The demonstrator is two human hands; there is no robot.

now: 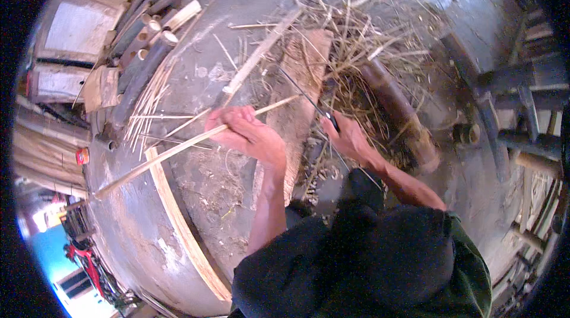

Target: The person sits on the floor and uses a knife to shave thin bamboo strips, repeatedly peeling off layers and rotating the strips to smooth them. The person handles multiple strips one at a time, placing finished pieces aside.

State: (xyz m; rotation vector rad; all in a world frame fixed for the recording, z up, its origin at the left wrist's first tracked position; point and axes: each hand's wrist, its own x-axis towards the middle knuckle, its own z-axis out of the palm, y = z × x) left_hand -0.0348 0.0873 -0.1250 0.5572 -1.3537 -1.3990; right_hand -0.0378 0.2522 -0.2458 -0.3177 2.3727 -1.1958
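My left hand (248,133) is closed around a long pale bamboo strip (157,161), which slants from the lower left up to the right. In my right hand (351,140) is a knife (303,91) with a dark handle and a narrow blade pointing up and left. The strip's right end lies over a rough wooden board (291,131), close to the blade; whether they touch I cannot tell. Beyond my left hand, a wider split bamboo piece (261,51) stretches toward the far side.
Thin sticks (148,107) lie left, beside cut bamboo tubes (151,63). A heap of shavings (356,51) and a thick brown bamboo pole (401,113) lie right of the board. A curved split length (181,220) rests at lower left. Racked poles (528,104) stand far right.
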